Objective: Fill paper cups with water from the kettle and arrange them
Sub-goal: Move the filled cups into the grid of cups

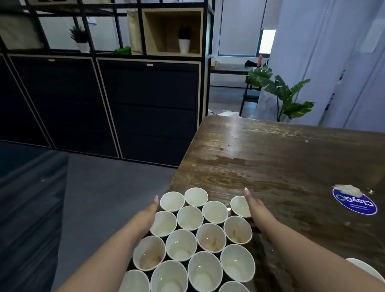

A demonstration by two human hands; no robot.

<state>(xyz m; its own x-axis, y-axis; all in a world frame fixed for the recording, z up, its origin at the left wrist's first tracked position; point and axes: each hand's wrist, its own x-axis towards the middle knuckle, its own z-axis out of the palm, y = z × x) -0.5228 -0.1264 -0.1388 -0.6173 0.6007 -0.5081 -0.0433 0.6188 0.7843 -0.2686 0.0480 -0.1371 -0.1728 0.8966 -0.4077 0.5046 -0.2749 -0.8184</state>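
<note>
While flat, hands (148,215) flank cups (190,237).

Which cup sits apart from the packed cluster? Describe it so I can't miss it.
Start at the wooden table, near its left edge where the paper cups cluster. The stray cup is at the far right, beside the right hand, separated by a gap.

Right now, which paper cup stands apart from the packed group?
The cup at the far right, beside the right hand. A gap of bare table separates it from its neighbours; the others stand rim to rim.
</note>
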